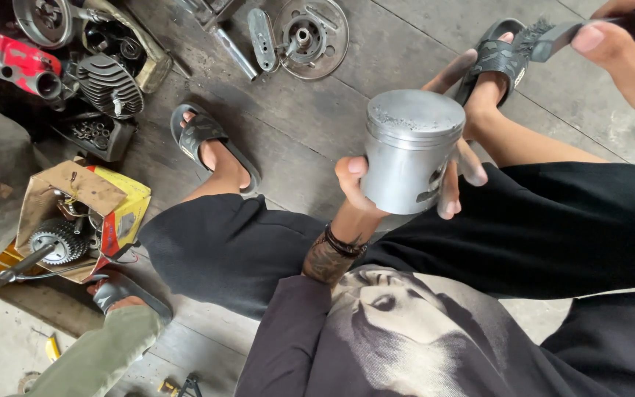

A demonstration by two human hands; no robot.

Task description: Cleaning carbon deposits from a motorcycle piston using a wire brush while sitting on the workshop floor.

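My left hand [376,180] grips a grey metal piston [409,151] upright in front of me, thumb on its near left side and fingers wrapped round the far right side. The piston's flat crown is speckled with dark grit. My right hand [615,37] is at the top right corner, closed on a dark brush [553,37] with its bristled head pointing left, above and to the right of the piston and apart from it. Below lie my knees in black shorts and my feet in black sandals.
Concrete floor. An engine cylinder with fins [108,81] and red parts lie at the top left. A round metal hub plate [306,33] lies at top centre. A cardboard box [75,213] holds a gear. Another person's foot and green trouser leg [104,345] are at the bottom left.
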